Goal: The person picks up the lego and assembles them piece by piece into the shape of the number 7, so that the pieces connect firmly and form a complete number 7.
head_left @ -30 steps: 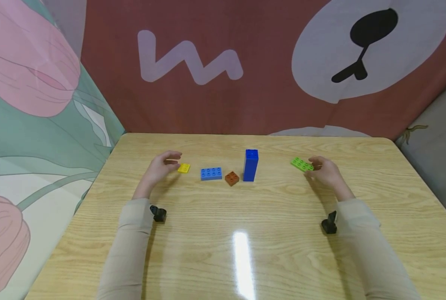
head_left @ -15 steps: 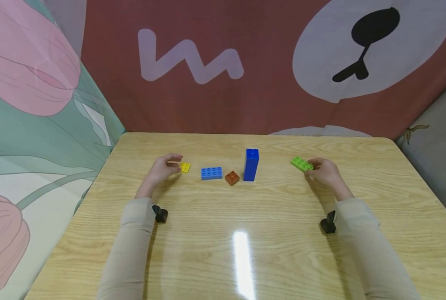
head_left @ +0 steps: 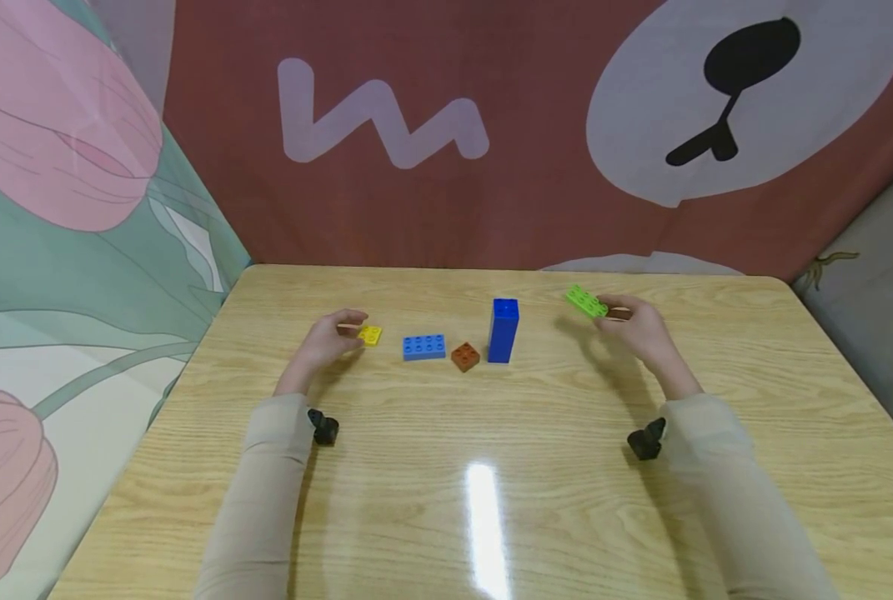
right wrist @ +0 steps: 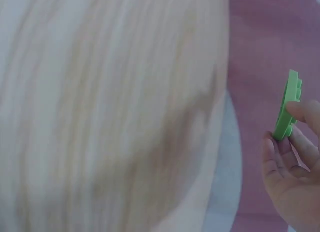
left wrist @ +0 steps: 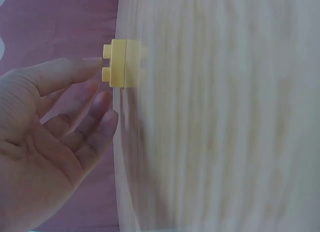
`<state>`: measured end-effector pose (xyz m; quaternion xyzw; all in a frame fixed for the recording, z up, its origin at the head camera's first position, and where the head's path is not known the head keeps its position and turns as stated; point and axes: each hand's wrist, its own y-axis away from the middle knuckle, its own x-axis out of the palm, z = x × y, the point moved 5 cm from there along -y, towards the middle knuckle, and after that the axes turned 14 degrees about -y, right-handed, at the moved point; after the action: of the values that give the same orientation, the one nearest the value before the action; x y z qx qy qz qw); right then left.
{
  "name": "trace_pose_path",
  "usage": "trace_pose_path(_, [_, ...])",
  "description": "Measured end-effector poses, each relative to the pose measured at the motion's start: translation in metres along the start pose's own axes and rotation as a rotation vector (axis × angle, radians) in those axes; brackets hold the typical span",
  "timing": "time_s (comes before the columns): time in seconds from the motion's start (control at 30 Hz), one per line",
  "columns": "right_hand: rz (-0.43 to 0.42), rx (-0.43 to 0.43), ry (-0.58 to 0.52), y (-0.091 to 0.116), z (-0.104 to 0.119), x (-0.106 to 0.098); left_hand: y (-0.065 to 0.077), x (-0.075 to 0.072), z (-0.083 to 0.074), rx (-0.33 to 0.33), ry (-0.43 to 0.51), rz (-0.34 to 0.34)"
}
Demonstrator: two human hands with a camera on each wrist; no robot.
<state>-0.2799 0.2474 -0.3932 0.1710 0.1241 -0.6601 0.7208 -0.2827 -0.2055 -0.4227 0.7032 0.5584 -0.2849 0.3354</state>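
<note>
My right hand (head_left: 636,323) pinches a lime green toy building brick (head_left: 585,301) by its near end, raised off the table with its shadow below. In the right wrist view, the thumb and fingers hold this thin green brick (right wrist: 287,104) on edge. My left hand (head_left: 328,345) is beside a small yellow building brick (head_left: 371,335) on the table, fingers loosely bent. In the left wrist view, the thumb tip is right at the studs of the yellow brick (left wrist: 118,63), while the other fingers hang apart from it.
Between the hands, a light blue brick (head_left: 423,347), a small brown brick (head_left: 464,357) turned cornerwise and an upright dark blue block tower (head_left: 502,331) stand in a row on the wooden table (head_left: 401,500). A printed cloth (head_left: 521,200) hangs behind the far edge.
My right hand has lifted the green brick off the table, moving away from me and slightly left. My left hand has shifted a little right, closer to the yellow brick.
</note>
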Motion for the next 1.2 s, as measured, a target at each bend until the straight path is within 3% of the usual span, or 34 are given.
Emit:
trace_pose_path(0.6, [0.063,-0.222,-0.143,0.006,0.061,0.039,-0.004,0.006,-0.004,-0.029,-0.09,0.049])
trace_pose_path(0.87, [0.121,-0.296,-0.142,0.006,0.075,0.059,-0.007,0.007,-0.005,0.022,-0.142,0.054])
trace_pose_path(1.2, [0.173,-0.341,-0.118,0.005,0.082,0.077,-0.006,0.009,-0.005,0.026,-0.166,0.065])
